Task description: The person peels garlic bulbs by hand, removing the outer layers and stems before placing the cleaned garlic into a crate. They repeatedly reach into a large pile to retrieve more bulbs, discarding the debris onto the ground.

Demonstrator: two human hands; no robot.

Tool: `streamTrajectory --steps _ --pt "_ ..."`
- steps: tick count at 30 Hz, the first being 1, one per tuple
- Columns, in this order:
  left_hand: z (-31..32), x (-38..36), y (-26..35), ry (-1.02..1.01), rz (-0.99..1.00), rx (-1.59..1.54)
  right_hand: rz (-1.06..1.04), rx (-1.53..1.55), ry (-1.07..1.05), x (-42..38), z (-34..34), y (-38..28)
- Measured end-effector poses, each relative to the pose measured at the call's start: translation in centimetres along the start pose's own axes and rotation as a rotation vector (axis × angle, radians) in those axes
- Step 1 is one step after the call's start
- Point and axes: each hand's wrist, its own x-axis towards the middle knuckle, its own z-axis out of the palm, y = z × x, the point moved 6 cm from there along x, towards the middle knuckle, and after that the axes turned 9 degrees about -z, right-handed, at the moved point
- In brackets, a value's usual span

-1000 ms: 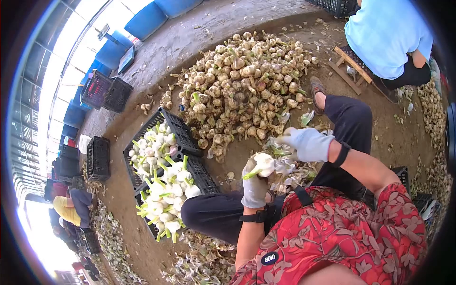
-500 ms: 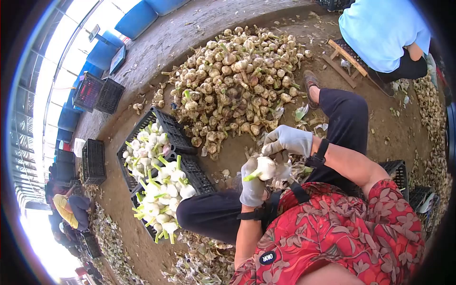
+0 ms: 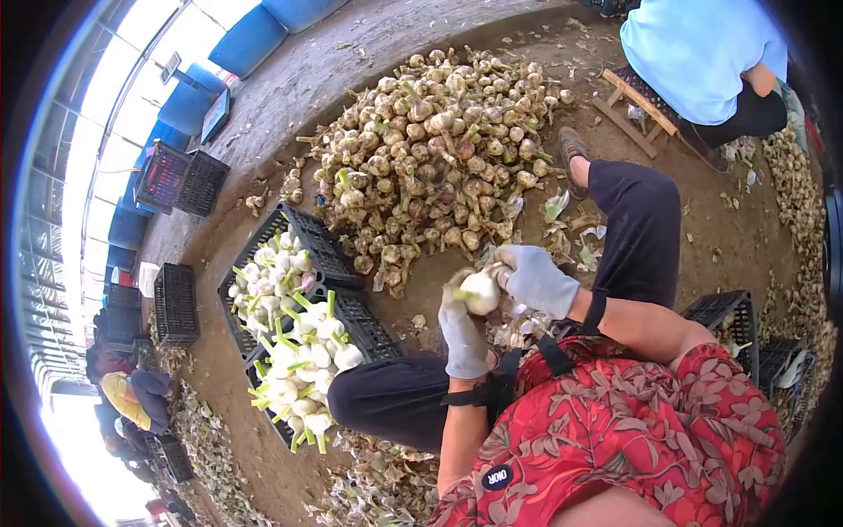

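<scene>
A peeled white garlic bulb (image 3: 481, 294) with a short green stem is held over my lap. My left hand (image 3: 463, 332), in a grey-white glove, is closed around its stem side. Gloved too, my right hand (image 3: 537, 279) has its fingers bent and pressed against the bulb's other side; its fingertips are partly hidden. Loose skins (image 3: 518, 329) lie below the hands. Beside my left knee, peeled bulbs with green stems (image 3: 303, 360) fill black crates (image 3: 364, 321).
A large heap of unpeeled garlic (image 3: 430, 158) lies ahead on the floor. At upper right a person in a light blue shirt (image 3: 702, 61) sits by a wooden frame (image 3: 641, 101). More black crates (image 3: 733, 316) stand at my right. Peeled skins (image 3: 378, 479) cover the floor at lower left.
The bulb and both hands have shifted slightly up and left. My right hand has come down from above the bulb to its right side, and the bulb has turned a little.
</scene>
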Motion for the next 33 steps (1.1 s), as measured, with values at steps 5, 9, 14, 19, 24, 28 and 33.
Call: streamTrajectory --steps 5,9,14,19,24,28,33 --pt "2.0 -1.7 0.5 -0.182 0.179 -0.053 -0.231 -0.285 0.037 -0.7 -0.3 -2.2" --pt "-0.3 1.4 -1.1 -0.151 0.026 -0.345 -0.307 -0.171 0.021 -1.5 1.3 -1.8" --pt "0.2 0.6 -0.5 -0.137 0.059 -0.379 0.200 0.167 0.240 1.6 -2.1 5.4" --pt "-1.8 1.0 -0.1 -0.079 0.099 -0.375 -0.025 -0.499 -0.417 1.8 -1.9 6.5" --pt "-1.4 1.8 -0.7 0.093 -0.009 -0.385 -0.310 -0.144 -0.369 0.5 1.5 -0.2" --pt "-2.8 1.4 0.1 0.388 0.240 0.142 -0.122 -0.319 -0.511 -0.2 5.1 2.2" --pt "-8.0 2.4 1.4 0.644 0.291 -0.086 -0.039 0.200 -1.117 -4.2 6.0 1.7"
